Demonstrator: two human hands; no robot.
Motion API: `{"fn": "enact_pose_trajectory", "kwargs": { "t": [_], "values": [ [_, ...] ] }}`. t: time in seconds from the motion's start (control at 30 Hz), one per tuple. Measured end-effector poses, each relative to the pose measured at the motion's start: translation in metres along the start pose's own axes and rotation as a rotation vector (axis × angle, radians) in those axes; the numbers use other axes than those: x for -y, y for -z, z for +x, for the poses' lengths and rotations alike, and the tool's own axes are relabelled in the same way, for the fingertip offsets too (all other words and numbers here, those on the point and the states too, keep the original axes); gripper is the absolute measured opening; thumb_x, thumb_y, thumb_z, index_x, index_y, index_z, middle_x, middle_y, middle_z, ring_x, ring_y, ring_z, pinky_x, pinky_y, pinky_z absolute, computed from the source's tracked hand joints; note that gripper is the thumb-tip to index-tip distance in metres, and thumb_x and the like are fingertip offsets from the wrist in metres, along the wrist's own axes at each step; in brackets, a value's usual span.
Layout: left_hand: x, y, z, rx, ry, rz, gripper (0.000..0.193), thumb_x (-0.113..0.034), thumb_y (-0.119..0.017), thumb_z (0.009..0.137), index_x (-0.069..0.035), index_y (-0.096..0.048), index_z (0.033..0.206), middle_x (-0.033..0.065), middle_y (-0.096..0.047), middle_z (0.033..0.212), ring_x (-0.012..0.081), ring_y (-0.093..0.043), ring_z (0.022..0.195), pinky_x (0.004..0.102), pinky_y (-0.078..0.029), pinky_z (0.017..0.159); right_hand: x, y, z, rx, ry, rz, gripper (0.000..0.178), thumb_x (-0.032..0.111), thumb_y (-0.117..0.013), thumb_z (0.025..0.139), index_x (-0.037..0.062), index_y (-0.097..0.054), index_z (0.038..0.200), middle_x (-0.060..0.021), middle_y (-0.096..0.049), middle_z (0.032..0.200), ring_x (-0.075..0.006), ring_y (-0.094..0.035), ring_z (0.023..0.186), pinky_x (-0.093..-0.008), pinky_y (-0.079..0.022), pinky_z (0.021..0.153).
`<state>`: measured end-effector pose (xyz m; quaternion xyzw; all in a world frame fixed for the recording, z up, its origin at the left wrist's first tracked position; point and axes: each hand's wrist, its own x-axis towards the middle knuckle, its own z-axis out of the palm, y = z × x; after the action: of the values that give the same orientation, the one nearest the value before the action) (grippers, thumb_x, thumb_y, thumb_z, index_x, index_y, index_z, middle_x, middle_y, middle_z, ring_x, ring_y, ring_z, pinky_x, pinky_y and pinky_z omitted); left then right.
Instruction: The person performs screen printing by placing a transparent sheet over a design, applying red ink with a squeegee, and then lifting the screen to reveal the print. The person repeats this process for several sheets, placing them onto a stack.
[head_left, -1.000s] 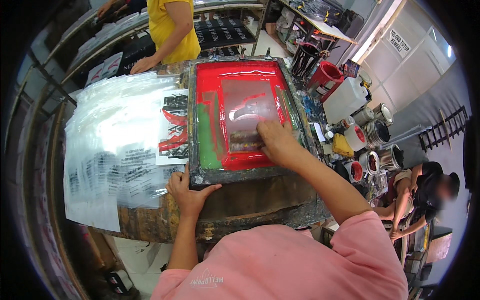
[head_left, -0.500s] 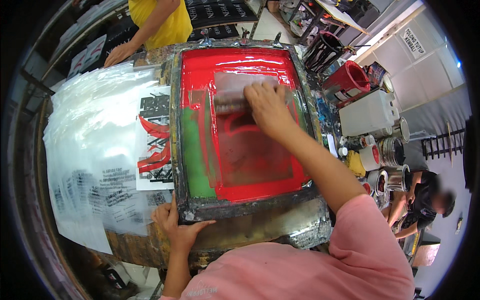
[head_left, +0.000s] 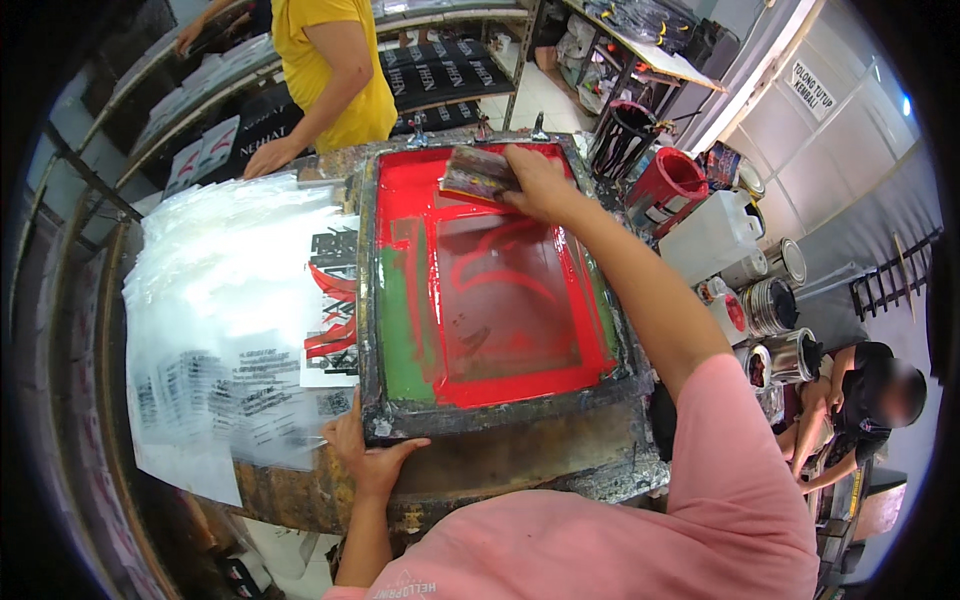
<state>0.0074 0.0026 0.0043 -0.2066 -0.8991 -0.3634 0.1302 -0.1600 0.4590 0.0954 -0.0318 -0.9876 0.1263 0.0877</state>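
Right hand (head_left: pixel 542 188) grips squeegee (head_left: pixel 472 172), far end of screen (head_left: pixel 500 415); left hand (head_left: pixel 367 456) (thumb splayed) unclenched against near-left corner.

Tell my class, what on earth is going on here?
The person in pink grips a squeegee in the right hand, at the far end of a framed screen spread with red ink. The left hand is at the frame's near left corner. Plastic sheets lie to the left, and a co-worker in yellow stands across the bench.
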Motion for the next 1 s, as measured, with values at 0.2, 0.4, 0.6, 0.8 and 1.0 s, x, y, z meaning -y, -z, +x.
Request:
{"fn": "enact_pose_trajectory", "kwargs": {
  "t": [0.2,0.4,0.6,0.8,1.0],
  "values": [
    [0.0,-0.009,-0.003,-0.076,0.07,-0.163,0.122,-0.051,-0.103,0.051,0.0,-0.056,0.152,0.0129,-0.069,0.115,0.0341,-0.053,0.111,0.0465,-0.041,0.1,0.037,0.018,-0.143,-0.05,0.046,0.027,0.054,0.023,-0.081,0.086,0.0062,-0.049,0.125,-0.0218,-0.062,0.122,-0.0444,-0.058,0.119,-0.058,-0.041,0.097],
    [-0.059,0.012,0.042,-0.201,0.167,-0.787,0.107,-0.037,-0.103,0.069,0.003,-0.052,0.154,0.0123,-0.064,0.136,0.0231,-0.061,0.11,0.0372,-0.053,0.095,0.152,0.097,-0.225,-0.07,0.117,-0.144,0.035,0.035,-0.072,0.097,0.0069,-0.06,0.113,-0.0131,-0.059,0.109,-0.034,-0.056,0.106,-0.0553,-0.038,0.096],
    [-0.054,0.045,0.152,-0.277,-0.143,-0.585,0.105,-0.04,-0.09,0.088,0.006,-0.033,0.163,0.0184,-0.057,0.142,0.0258,-0.06,0.115,0.0413,-0.049,0.101,0.165,0.176,-0.146,-0.579,0.254,-0.186,0.047,0.053,-0.065,0.101,0.0062,-0.061,0.094,-0.0129,-0.062,0.088,-0.0351,-0.062,0.092,-0.0491,-0.042,0.087],
    [0.042,0.008,0.162,0.163,0.397,0.419,0.112,-0.041,-0.095,0.074,0.016,-0.039,0.153,0.0371,-0.058,0.131,0.051,-0.063,0.119,0.0528,-0.054,0.101,0.158,0.202,-0.11,-0.671,0.254,-0.194,0.059,0.061,-0.063,0.1,0.0049,-0.069,0.084,-0.0167,-0.071,0.082,-0.0387,-0.069,0.084,-0.0513,-0.047,0.082],
    [0.079,-0.006,0.168,0.205,0.386,0.353,0.076,-0.037,-0.095,0.066,0.011,-0.066,0.117,0.028,-0.071,0.111,0.0452,-0.071,0.106,0.0515,-0.058,0.093,0.158,0.204,-0.107,-0.676,0.275,-0.117,0.06,0.062,-0.065,0.099,0.0038,-0.069,0.084,-0.019,-0.072,0.084,-0.0409,-0.069,0.084,-0.0513,-0.05,0.079]
  ]
}}
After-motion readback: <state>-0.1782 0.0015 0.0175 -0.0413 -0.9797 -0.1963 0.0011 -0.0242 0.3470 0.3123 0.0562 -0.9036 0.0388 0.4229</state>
